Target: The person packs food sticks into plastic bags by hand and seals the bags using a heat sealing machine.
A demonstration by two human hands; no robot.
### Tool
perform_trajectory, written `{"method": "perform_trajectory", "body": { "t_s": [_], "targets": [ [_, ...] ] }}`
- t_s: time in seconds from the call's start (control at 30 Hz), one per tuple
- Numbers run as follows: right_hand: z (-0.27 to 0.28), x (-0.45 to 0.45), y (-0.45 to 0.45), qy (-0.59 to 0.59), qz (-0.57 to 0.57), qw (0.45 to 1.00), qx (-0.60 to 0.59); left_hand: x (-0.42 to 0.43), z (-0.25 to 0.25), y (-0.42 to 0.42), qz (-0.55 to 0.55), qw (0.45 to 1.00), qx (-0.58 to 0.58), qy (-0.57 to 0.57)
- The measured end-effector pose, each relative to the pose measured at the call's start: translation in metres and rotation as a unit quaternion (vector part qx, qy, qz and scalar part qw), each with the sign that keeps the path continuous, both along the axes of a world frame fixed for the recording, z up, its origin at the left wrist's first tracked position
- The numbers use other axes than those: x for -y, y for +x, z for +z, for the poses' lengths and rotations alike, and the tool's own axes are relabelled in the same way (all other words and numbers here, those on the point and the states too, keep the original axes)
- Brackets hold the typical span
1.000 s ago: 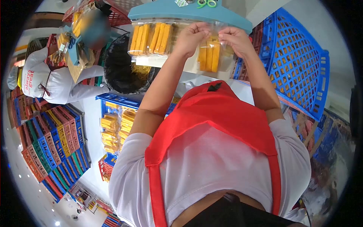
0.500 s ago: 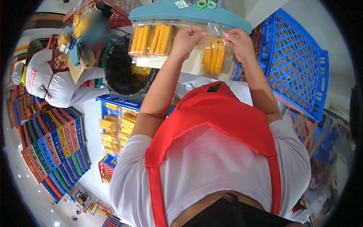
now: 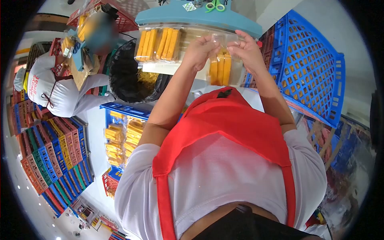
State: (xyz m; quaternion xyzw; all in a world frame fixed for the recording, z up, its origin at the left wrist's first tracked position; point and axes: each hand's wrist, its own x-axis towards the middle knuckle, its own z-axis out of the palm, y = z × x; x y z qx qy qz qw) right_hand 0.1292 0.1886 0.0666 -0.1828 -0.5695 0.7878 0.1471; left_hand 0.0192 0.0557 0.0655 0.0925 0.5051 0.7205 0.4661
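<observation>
A transparent plastic bag (image 3: 219,69) of yellow, stick-shaped food pieces hangs between my hands, in front of the teal bar of a machine that looks like a bag sealer (image 3: 200,18). My left hand (image 3: 201,52) pinches the bag's upper left edge. At the upper right, my right hand (image 3: 247,53) has its thumb against the plastic and its index finger stretched upward; part of its grip is hidden. Two more filled bags lie side by side along the bar to the left, one bag (image 3: 168,43) nearer my left hand and another bag (image 3: 146,45) farther out.
Green-handled scissors (image 3: 215,5) and a small packet (image 3: 189,6) lie on the machine. A black-lined bin (image 3: 124,76) stands left, a blue crate (image 3: 312,68) right. Bagged yellow sticks (image 3: 134,134) fill a crate below. At far left, a co-worker (image 3: 52,86) works beside stacked crates (image 3: 56,150).
The held bag has moved toward my body and slightly left. My hands are closer together, and the right index finger now stretches away from the thumb.
</observation>
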Motion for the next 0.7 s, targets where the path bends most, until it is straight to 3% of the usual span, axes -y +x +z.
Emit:
{"method": "perform_trajectory", "body": {
  "t_s": [0.03,0.17,0.27,0.33,0.43,0.6,0.7],
  "targets": [
    [-0.003,-0.001,0.0,-0.003,0.003,1.0,0.002,0.001,-0.002,0.002,0.024,0.998,0.055,0.032],
    [0.006,0.003,0.003,-0.002,0.039,0.999,0.017,0.005,0.004,0.014,0.054,0.994,0.079,0.059],
    [0.006,0.001,0.008,-0.021,0.024,0.999,0.031,0.012,0.007,0.018,0.064,0.996,0.045,0.041],
    [0.002,-0.003,0.009,-0.012,0.021,0.999,0.049,0.015,0.0,0.015,0.032,0.99,-0.119,-0.062],
    [-0.01,-0.009,0.009,-0.014,0.015,0.998,0.052,0.016,-0.005,0.018,0.012,0.972,-0.211,-0.098],
    [-0.013,-0.009,0.008,-0.024,-0.007,0.998,0.051,0.015,-0.024,0.016,0.057,0.978,-0.199,-0.03],
    [-0.019,-0.015,0.006,0.044,0.011,0.996,0.082,0.016,-0.039,0.009,0.05,0.977,-0.207,-0.024]
  ]
}}
